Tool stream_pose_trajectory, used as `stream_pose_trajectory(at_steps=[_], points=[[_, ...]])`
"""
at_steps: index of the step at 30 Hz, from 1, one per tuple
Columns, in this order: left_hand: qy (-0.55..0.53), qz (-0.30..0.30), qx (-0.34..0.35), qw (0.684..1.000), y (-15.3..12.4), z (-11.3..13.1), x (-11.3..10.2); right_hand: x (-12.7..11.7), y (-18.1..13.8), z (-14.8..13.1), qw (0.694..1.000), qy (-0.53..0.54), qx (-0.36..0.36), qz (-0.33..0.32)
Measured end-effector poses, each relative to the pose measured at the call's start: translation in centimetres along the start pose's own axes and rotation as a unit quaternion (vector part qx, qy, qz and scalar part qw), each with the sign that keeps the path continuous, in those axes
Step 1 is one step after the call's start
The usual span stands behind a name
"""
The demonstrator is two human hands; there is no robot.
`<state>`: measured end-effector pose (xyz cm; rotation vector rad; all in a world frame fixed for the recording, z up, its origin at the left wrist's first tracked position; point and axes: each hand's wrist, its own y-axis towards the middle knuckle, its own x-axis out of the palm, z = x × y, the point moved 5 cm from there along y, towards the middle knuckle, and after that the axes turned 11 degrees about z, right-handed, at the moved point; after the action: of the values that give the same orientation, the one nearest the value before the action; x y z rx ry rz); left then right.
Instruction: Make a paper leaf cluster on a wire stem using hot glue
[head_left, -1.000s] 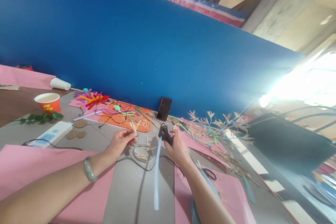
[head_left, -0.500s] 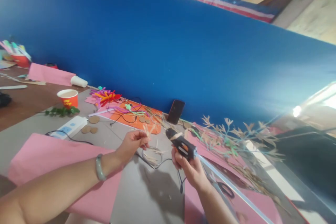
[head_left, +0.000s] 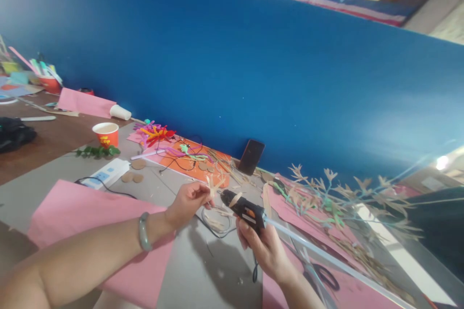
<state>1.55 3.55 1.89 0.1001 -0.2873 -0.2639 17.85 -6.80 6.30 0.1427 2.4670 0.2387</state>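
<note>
My left hand, below a grey-green bangle, pinches a small bunch of pale dried leaf strips that fan upward from the fingertips. In my right hand is a black glue gun, with a long clear glue stick trailing from its back. The gun's nozzle points left, close beside the leaf strips; whether they touch I cannot tell. Below both hands, a cable and more pale strips lie on the grey table.
A power strip, a red paper cup and a green sprig stand left. Colourful pipe cleaners lie behind. A phone leans on the blue wall. Right are branches with dried leaves and scissors.
The glue gun has come closer to the leaf strips in my left hand, its nozzle now beside them. The whole view has shifted slightly, so the table things appear farther right.
</note>
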Motion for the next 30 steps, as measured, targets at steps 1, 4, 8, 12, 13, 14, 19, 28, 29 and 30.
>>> stream_pose_trajectory(at_steps=[1, 4, 8, 12, 13, 14, 19, 28, 29, 30], points=[[0.003, 0.000, 0.008, 1.000, 0.0, 0.0, -0.1, 0.0, -0.1, 0.0, 1.000, -0.006, 0.000, 0.004], [0.010, 0.004, 0.033, 0.999, -0.1, 0.2, -0.3, -0.2, -0.1, -0.1, 1.000, -0.020, 0.001, 0.021], [0.030, -0.023, 0.082, 0.996, -0.5, 1.0, -0.3, -0.1, -0.2, -0.4, 0.999, -0.031, -0.021, 0.021], [0.064, -0.026, 0.130, 0.989, -0.8, 1.7, -0.4, -0.2, -0.2, -0.7, 0.997, -0.056, -0.042, 0.023], [0.074, -0.028, 0.140, 0.987, -0.8, 1.8, -0.4, -0.2, -0.2, -0.8, 0.997, -0.062, -0.046, 0.021], [0.083, -0.031, 0.150, 0.985, -0.8, 1.9, -0.5, -0.2, -0.2, -0.9, 0.996, -0.068, -0.051, 0.020], [0.110, -0.020, 0.172, 0.979, -0.7, 2.0, -0.8, -0.3, -0.3, -1.1, 0.993, -0.087, -0.073, 0.029], [0.131, 0.001, 0.255, 0.958, -0.8, 2.3, -0.9, -0.2, -0.6, -1.2, 0.993, -0.088, -0.073, 0.025], [0.136, 0.003, 0.255, 0.957, -0.8, 2.3, -0.9, -0.2, -0.6, -1.2, 0.993, -0.089, -0.072, 0.023], [0.140, 0.005, 0.255, 0.957, -0.8, 2.3, -0.9, -0.2, -0.7, -1.3, 0.993, -0.089, -0.072, 0.022]])
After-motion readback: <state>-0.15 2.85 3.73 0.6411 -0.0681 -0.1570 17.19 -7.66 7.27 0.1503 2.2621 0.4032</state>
